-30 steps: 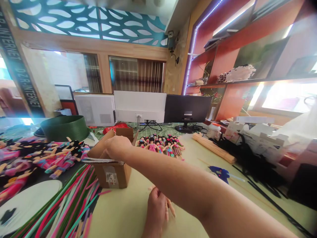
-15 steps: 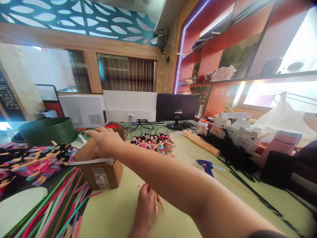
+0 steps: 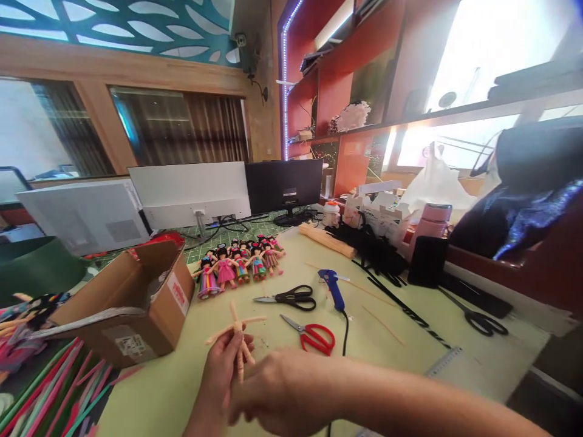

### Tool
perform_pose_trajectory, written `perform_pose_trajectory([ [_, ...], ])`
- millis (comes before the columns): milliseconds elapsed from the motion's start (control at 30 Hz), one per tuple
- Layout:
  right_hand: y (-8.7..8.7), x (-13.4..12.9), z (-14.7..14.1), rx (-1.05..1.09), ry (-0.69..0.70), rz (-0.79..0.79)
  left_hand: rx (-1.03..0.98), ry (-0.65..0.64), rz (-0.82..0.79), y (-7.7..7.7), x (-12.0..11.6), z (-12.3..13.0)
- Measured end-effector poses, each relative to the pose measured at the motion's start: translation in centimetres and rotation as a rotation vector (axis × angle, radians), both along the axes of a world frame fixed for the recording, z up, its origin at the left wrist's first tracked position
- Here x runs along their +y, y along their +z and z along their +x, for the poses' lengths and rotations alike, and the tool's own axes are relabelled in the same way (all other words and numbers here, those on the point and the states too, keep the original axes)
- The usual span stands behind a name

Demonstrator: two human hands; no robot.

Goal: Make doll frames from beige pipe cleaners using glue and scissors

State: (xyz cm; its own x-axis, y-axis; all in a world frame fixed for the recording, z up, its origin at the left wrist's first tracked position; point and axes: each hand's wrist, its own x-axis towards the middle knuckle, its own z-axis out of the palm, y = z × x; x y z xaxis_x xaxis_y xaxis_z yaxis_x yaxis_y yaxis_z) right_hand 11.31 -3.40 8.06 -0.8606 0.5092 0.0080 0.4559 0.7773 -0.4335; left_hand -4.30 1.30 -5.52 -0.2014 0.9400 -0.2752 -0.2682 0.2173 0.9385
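Observation:
My left hand [image 3: 223,367] pinches a beige stick-figure doll body [image 3: 237,326] at its middle, with its arms and upper end spread above my fingers and its legs hanging below. My right hand [image 3: 291,388] is curled low beside the left hand, close to the doll body's legs. Its fingertips are mostly hidden and slightly blurred, so what they hold cannot be made out. Just beyond lie red-handled scissors [image 3: 317,338] and black-handled scissors [image 3: 295,297]. A blue glue gun [image 3: 334,290] rests to their right.
An open cardboard box [image 3: 168,318] stands at left, beside colourful pipe cleaners [image 3: 59,388]. Several finished dolls [image 3: 241,261] lie behind. On the right are black strips [image 3: 378,252], a bundle of beige sticks [image 3: 325,238] and more scissors [image 3: 485,321]. Monitors [image 3: 285,188] line the back.
My right hand has come back from the cardboard box to beside my left hand. The view has swung right, and the doll body now shows more fully.

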Motion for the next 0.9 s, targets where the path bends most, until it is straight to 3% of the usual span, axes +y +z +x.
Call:
perform_pose_trajectory([
  [33, -0.9, -0.1, 2.1, -0.029, 0.03, -0.035, -0.036, -0.039, 0.0, -0.3, 0.1, -0.1],
  [100, -2.7, -0.2, 6.2, -0.028, -0.078, -0.1, -0.104, -0.088, -0.007, -0.9, 0.3, -0.5],
  [267, -5.7, -1.0, 14.6, 0.05, -0.526, -0.16, -0.116, -0.065, -0.058, -1.7, 0.5, -1.1],
  [400, -6.3, -2.0, 18.3, 0.05, -0.786, -0.151, -0.118, -0.018, -0.063, -1.0, 0.1, -0.9],
  [633, -7.8, -1.9, 22.4, 0.197, -0.99, -0.088, 0.002, 0.058, -0.096, -0.5, -0.2, -1.2],
  [733, -8.9, -1.0, 25.3, 0.349, -1.138, -0.138, 0.069, 0.072, -0.107, -1.1, 0.0, -1.4],
  [833, -9.6, 0.4, 29.0, 0.679, -1.328, -0.204, 0.108, 0.075, -0.118, -1.3, 0.2, -1.3],
  [900, -9.6, 1.5, 31.5, 0.886, -1.454, -0.137, 0.136, 0.08, -0.12, -1.1, 0.3, -1.1],
])
